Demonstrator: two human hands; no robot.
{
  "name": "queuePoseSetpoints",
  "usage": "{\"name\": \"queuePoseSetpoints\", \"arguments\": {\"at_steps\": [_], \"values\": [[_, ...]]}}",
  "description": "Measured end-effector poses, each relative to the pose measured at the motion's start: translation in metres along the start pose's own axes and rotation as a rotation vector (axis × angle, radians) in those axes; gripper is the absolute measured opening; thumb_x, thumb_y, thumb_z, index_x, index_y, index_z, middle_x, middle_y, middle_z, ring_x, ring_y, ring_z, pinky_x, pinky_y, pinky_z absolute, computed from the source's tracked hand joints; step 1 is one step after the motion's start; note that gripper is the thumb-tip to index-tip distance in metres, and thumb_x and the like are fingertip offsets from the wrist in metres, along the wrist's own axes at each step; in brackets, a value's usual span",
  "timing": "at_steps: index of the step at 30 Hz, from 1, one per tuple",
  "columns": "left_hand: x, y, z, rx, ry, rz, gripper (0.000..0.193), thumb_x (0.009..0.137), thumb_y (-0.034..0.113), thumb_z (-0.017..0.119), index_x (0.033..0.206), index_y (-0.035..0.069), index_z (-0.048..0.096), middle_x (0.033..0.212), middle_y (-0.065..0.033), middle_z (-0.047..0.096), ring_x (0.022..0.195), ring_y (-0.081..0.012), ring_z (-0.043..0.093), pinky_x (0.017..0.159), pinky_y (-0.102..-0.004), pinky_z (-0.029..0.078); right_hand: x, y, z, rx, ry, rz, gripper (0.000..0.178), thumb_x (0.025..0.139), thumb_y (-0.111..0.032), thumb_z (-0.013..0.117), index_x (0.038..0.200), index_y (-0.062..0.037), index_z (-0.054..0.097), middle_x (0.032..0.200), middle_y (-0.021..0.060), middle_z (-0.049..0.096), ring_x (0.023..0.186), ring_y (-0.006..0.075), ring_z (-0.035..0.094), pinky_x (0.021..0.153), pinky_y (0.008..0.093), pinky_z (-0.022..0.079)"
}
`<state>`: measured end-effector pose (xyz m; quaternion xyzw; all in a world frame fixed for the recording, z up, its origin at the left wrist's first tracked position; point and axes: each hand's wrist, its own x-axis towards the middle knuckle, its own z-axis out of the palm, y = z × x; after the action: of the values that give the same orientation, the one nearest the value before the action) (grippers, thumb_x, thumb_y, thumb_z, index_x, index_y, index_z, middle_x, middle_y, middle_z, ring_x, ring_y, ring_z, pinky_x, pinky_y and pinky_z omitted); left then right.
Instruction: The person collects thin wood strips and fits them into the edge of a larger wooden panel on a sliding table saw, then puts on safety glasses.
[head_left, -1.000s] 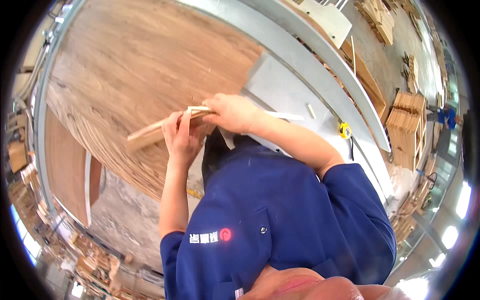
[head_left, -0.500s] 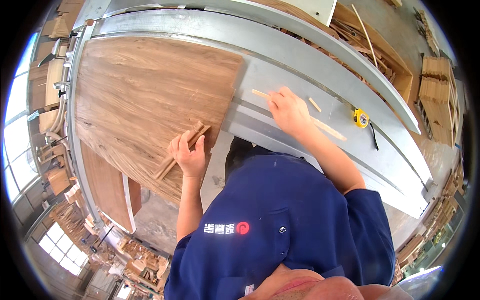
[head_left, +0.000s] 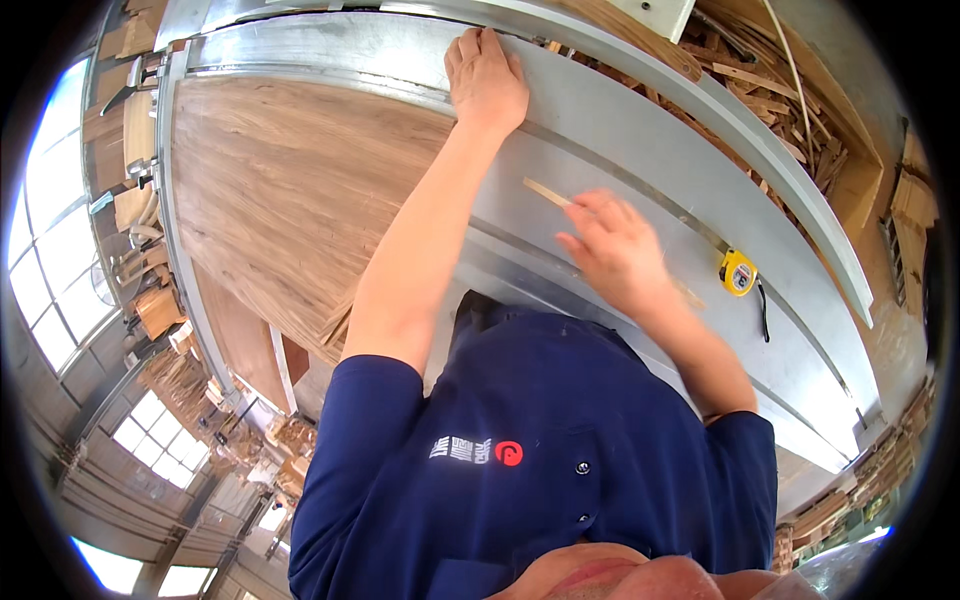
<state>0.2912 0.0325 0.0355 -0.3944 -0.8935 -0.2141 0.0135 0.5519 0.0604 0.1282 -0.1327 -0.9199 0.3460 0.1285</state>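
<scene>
My left hand rests near the far edge of the grey metal table. Its fingers are bent and close together, and whatever lies under the fingertips is hidden. Slightly blurred, my right hand hovers over the table with fingers apart. Beside its fingertips lies a thin pale wood strip; a pale end also shows beyond the wrist, and I cannot tell whether both belong to one strip. My left forearm crosses a large brown wood panel. Narrow brown wood pieces on the panel are partly covered by that arm.
A yellow tape measure with a black strap sits on the table to the right. Past the far rail, a wooden bin holds many offcuts. Another brown board stands at lower left.
My left hand has left the narrow brown pieces and reached up to the table's far edge. My right hand has moved slightly right and down off the strip, its fingers spreading.
</scene>
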Motion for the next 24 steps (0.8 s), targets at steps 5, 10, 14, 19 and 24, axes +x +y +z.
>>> {"name": "queuePoseSetpoints", "arguments": {"at_steps": [5, 10, 14, 19, 24], "values": [[0.003, 0.000, 0.020, 0.015, 0.049, -0.003, 0.043, 0.097, 0.015, 0.050, 0.134, -0.006, 0.053, 0.143, -0.0177, 0.049, 0.136, -0.0367, 0.039, 0.121, -0.0508, 0.022, 0.081, 0.099, -0.100, 0.120, 0.229, 0.116, 0.017, 0.091, -0.008, 0.074, 0.108, -0.0103, 0.074, 0.115, 0.0067, 0.071, 0.100, 0.0215, 0.071, 0.086, 0.0356, 0.059], [0.013, 0.006, 0.021, 0.024, 0.019, 0.026, 0.043, 0.095, 0.013, 0.050, 0.134, -0.004, 0.054, 0.145, -0.0161, 0.050, 0.136, -0.0356, 0.039, 0.121, -0.0538, 0.020, 0.158, 0.284, -0.145, -0.247, 0.088, 0.408, 0.047, 0.105, -0.041, 0.059, 0.133, -0.0049, 0.065, 0.117, 0.0099, 0.074, 0.108, 0.0206, 0.068, 0.099, 0.0319, 0.050], [0.011, 0.000, 0.026, 0.015, 0.036, 0.028, 0.042, 0.094, 0.013, 0.050, 0.132, -0.004, 0.056, 0.144, -0.0159, 0.051, 0.136, -0.0358, 0.040, 0.121, -0.0553, 0.020, 0.174, 0.350, -0.124, -0.315, -0.284, 0.502, 0.047, 0.107, -0.043, 0.053, 0.134, -0.0063, 0.065, 0.118, 0.0109, 0.073, 0.108, 0.0208, 0.067, 0.097, 0.0335, 0.049], [0.014, 0.000, 0.024, 0.023, 0.023, 0.025, 0.042, 0.095, 0.013, 0.050, 0.132, -0.005, 0.057, 0.144, -0.0164, 0.051, 0.135, -0.0371, 0.040, 0.121, -0.0548, 0.021, 0.165, 0.403, -0.102, -0.102, -0.232, 0.389, 0.044, 0.109, -0.040, 0.052, 0.127, -0.0037, 0.067, 0.083, 0.0014, 0.063, 0.078, 0.0130, 0.056, 0.081, 0.0311, 0.049], [0.012, -0.002, 0.025, 0.074, 0.052, 0.052, 0.043, 0.095, 0.014, 0.050, 0.134, -0.004, 0.056, 0.145, -0.0160, 0.051, 0.135, -0.0375, 0.040, 0.120, -0.0535, 0.022, 0.178, 0.365, -0.111, -0.032, -0.314, 0.590, 0.048, 0.108, -0.045, 0.052, 0.106, -0.0011, 0.070, 0.068, -0.0044, 0.047, 0.065, 0.0060, 0.042, 0.063, 0.0277, 0.043]]}}
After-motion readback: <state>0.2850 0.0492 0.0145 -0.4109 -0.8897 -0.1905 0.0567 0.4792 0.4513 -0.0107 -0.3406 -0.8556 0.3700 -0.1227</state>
